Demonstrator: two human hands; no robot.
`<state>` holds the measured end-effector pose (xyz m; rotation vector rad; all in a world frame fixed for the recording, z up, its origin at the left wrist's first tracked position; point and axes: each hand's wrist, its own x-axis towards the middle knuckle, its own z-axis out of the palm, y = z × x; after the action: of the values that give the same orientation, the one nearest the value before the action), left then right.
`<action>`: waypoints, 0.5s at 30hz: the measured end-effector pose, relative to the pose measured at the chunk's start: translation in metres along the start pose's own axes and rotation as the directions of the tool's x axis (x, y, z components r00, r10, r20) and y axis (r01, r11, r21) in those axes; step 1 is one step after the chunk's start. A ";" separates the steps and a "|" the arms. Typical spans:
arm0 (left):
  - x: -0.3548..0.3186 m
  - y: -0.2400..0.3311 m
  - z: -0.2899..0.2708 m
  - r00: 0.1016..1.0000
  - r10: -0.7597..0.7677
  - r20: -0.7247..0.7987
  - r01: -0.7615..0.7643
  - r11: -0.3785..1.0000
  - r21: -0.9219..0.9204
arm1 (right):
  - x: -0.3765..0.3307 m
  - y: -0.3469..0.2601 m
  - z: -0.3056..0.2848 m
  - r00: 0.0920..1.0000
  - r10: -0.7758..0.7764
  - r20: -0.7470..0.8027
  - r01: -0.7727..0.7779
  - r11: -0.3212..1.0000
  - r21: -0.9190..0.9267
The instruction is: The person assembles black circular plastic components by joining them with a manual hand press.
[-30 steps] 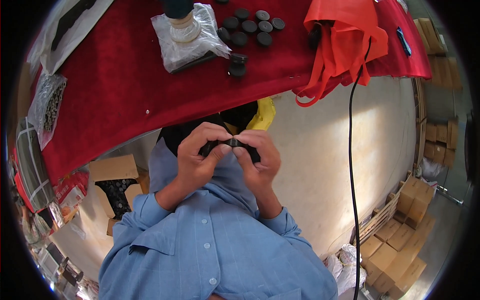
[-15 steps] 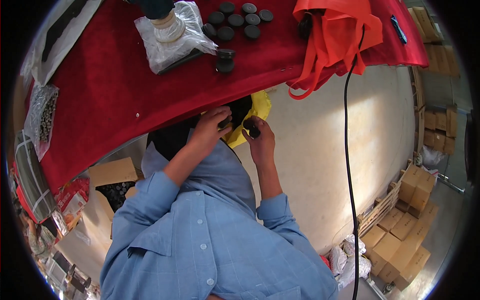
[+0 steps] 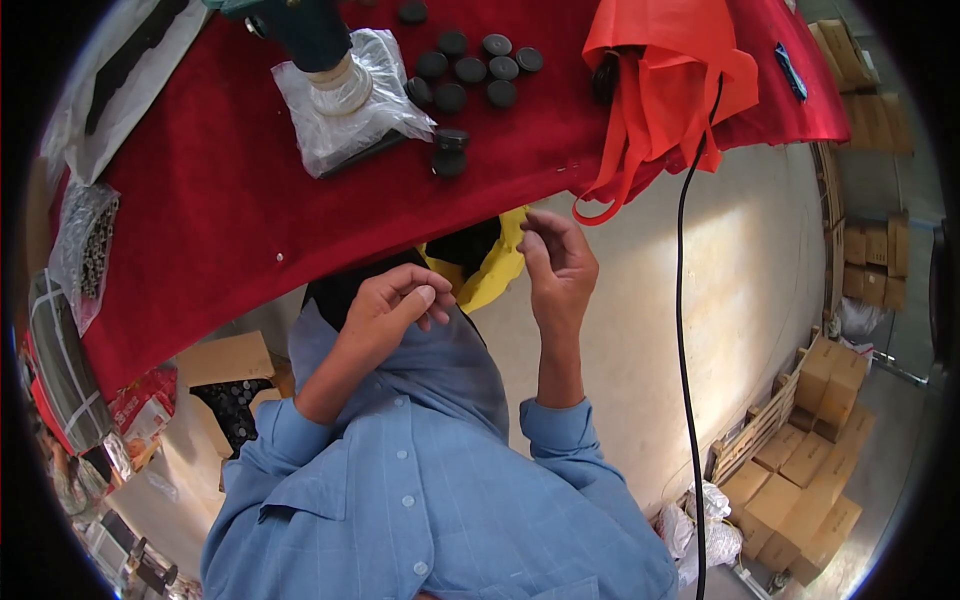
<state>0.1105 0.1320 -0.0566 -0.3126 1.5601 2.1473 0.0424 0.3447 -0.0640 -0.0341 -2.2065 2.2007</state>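
Observation:
Just past the table's front edge, my left hand (image 3: 388, 312) hovers over my lap, its fingers loosely curled and slightly apart with nothing seen in them. My right hand (image 3: 564, 262) is raised beside the rim of a yellow bag (image 3: 490, 287), thumb and fingers apart and no object visible between them. Its fingertips overlap the bag's edge; whether they touch it I cannot tell. The bag gapes below the table edge with a dark inside. On the red-covered table (image 3: 220, 190) lie several round black caps (image 3: 470, 69), two of them together near the front (image 3: 450, 160).
A dark green machine (image 3: 300, 30) rises from a plastic-wrapped base (image 3: 340, 110). A red cloth bag (image 3: 670, 80) hangs over the table's right side, with a black cable (image 3: 682, 300) running down. An open carton of black parts (image 3: 232, 405) stands at left; cardboard boxes (image 3: 800, 450) are stacked at right.
The black caps that were in both hands are gone from them. My left hand has drawn back toward me; my right hand has shifted right. The view has tilted slightly, showing more of the table.

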 end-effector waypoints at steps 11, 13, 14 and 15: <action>0.014 0.056 0.009 0.913 0.355 -0.198 -0.318 0.927 0.198 | 0.066 -0.023 0.077 0.836 -0.431 0.340 0.528 0.464 -0.711; 0.024 0.057 0.006 0.896 0.389 -0.213 -0.344 0.913 0.219 | 0.066 -0.019 0.077 0.834 -0.453 0.314 0.529 0.496 -0.688; 0.029 0.056 0.005 0.880 0.419 -0.222 -0.367 0.899 0.239 | 0.066 -0.020 0.075 0.833 -0.453 0.318 0.532 0.496 -0.687; 0.035 0.056 0.003 0.880 0.419 -0.225 -0.368 0.899 0.237 | 0.067 -0.020 0.072 0.838 -0.454 0.302 0.532 0.556 -0.639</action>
<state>0.0530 0.1295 -0.0241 -0.2480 2.1269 2.3038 -0.0267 0.2745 -0.0437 0.6254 -2.5449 0.9962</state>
